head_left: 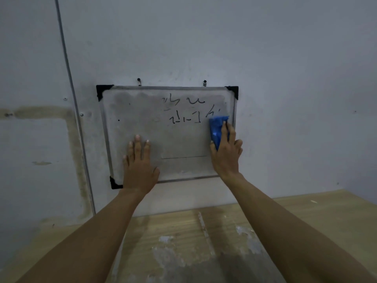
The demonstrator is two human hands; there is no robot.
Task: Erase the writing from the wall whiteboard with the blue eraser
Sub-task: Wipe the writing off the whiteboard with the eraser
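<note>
Our left hand (138, 160) lies flat on the whiteboard (183, 139), lower left, fingers (137, 144) straight and spread. Our right hand (226, 154) grips the blue eraser (217, 127) against the whiteboard's right edge, just below the writing (183, 111).

eraser (216, 126): held in right hand (226, 154), flat on the whiteboard (183, 139)
writing (184, 119): just up-left of the grip
left hand (138, 166): well left of it, flat on board's lower part
table (306, 221): below everything

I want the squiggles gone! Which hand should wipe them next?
The right hand: it holds the blue eraser right by the writing. The left hand lies flat on the whiteboard, empty.
</note>
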